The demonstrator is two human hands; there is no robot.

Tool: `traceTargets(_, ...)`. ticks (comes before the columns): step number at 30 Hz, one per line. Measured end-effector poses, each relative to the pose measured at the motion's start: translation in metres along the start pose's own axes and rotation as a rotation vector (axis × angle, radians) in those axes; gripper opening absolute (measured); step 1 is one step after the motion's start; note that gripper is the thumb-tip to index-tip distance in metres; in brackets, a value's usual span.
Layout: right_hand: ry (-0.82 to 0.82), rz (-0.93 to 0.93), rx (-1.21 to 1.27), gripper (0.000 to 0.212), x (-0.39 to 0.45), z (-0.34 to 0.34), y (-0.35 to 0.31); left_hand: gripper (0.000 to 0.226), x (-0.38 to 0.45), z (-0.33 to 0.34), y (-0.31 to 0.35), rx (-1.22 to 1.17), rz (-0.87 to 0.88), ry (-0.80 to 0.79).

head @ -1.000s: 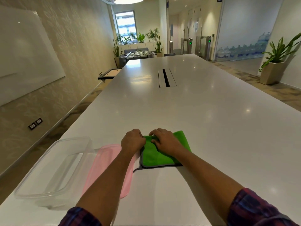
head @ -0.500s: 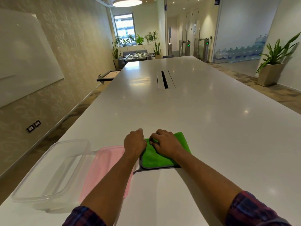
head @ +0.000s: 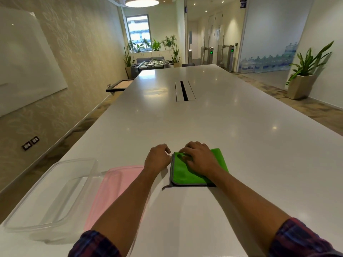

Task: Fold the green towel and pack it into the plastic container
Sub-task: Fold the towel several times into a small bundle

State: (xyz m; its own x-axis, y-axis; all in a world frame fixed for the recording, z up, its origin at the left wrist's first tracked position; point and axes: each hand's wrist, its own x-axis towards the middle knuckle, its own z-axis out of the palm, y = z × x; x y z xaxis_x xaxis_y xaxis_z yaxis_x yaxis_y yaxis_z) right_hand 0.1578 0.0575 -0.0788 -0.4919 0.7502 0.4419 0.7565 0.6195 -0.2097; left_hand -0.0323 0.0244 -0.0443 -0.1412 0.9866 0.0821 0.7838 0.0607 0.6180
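The green towel (head: 182,175) with a grey hem lies folded into a small rectangle on the white table (head: 213,123). My right hand (head: 199,157) rests flat on top of it, fingers spread and pressing down. My left hand (head: 158,157) sits just off the towel's left edge, fingers curled, its thumb at the hem. The clear plastic container (head: 55,193) stands open near the table's left front corner, nothing inside. Its pink lid (head: 115,184) lies flat between the container and the towel, partly under my left forearm.
The long table runs far ahead, with a cable slot (head: 184,90) in its middle. The table's left edge drops to the floor beside the container. A potted plant (head: 304,75) stands at the right wall, well away.
My left hand has slid off the towel to its left edge. My right hand has opened and flattened on the fold. The towel stays in place.
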Motion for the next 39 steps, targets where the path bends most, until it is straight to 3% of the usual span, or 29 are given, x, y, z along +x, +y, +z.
traceTargets(4,-0.16,-0.096,0.066,0.042,0.003,0.0,-0.016,0.023,0.002,-0.004,0.0,0.001,-0.022,-0.071)
traceTargets(9,-0.323,-0.062,0.0,0.056,-0.002,0.016,-0.025,0.024,-0.002,-0.003,0.013,0.134,0.01,-0.067)
traceTargets(13,-0.281,-0.014,0.095,0.05,-0.001,0.01,-0.024,0.035,-0.011,0.012,0.028,0.169,0.126,0.067)
traceTargets(17,-0.06,0.128,0.052,0.035,0.003,-0.003,-0.01,0.033,-0.016,0.035,0.043,0.034,0.294,0.126)
traceTargets(20,-0.243,0.214,-0.125,0.052,0.001,-0.006,0.008,0.048,-0.017,0.053,0.039,0.239,0.424,0.019)
traceTargets(22,-0.369,0.246,-0.192,0.056,-0.006,-0.003,0.022,0.057,-0.016,0.065,0.028,0.42,0.336,-0.091)
traceTargets(24,-0.399,0.288,-0.17,0.058,-0.013,-0.002,0.036,0.066,-0.016,0.072,0.019,0.451,0.228,-0.153)
traceTargets(34,-0.311,0.352,-0.045,0.057,-0.02,0.001,0.057,0.075,-0.007,0.071,0.004,0.397,0.235,-0.218)
traceTargets(39,-0.094,0.514,-0.125,0.061,-0.025,-0.012,0.051,0.07,-0.003,0.071,0.005,0.387,0.229,-0.253)
